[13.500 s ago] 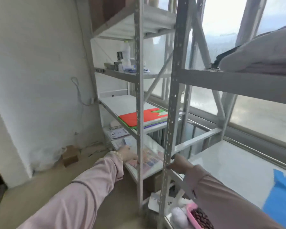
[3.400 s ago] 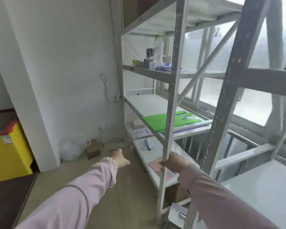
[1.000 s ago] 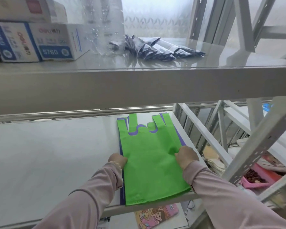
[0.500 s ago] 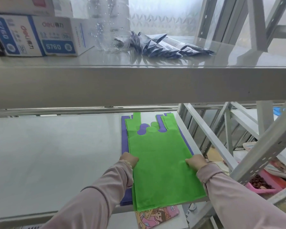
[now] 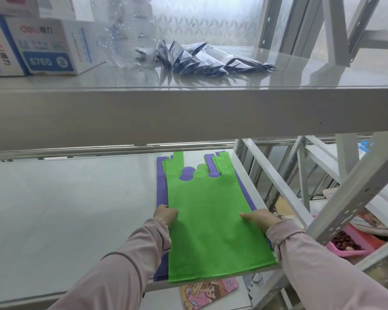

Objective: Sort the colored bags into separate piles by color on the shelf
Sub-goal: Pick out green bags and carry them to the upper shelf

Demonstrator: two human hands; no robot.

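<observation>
1. Fingers point(image 5: 161, 208) of the left hand point(image 5: 166, 215) are curled together against the left edge of a flat non-woven green bag point(image 5: 211, 224) w/ two handle strips. The tips are hidden, so the hold is taken as a grip on that edge.
2. The thumb of the right hand point(image 5: 260, 219) is laid flat on top of the green bag near its right edge. The other fingers are folded at the edge and mostly hidden, so a pinch is read there.
3. The green bag is spread flat at the right end of the pale grey middle shelf board point(image 5: 76, 209), handles twd the back, btm edge at the front lip.
4. A same-cut purple bag point(image 5: 161, 186) is seen directly under it. It shows as a strip along the left side, a sliver on the right and through the handle cut-out.
5. Pale pink sleeves point(image 5: 121, 271) are worn on both arms, w/ a bead bracelet point(image 5: 160, 220) at the left wrist.
6. On the upper grey shelf point(image 5: 188, 113) are set white-and-blue cardboard boxes point(image 5: 52, 48), a clear plastic bottle point(image 5: 126, 30) w/ droplets, and a fanned pile of dark foil sachets point(image 5: 206, 61).
7. Below the front lip a pink cartoon-printed sheet point(image 5: 208, 291) is seen. To the right, past a perforated grey metal upright point(image 5: 356, 193), a pink tray point(image 5: 365, 247) w/ reddish-brown bits is seen.
</observation>
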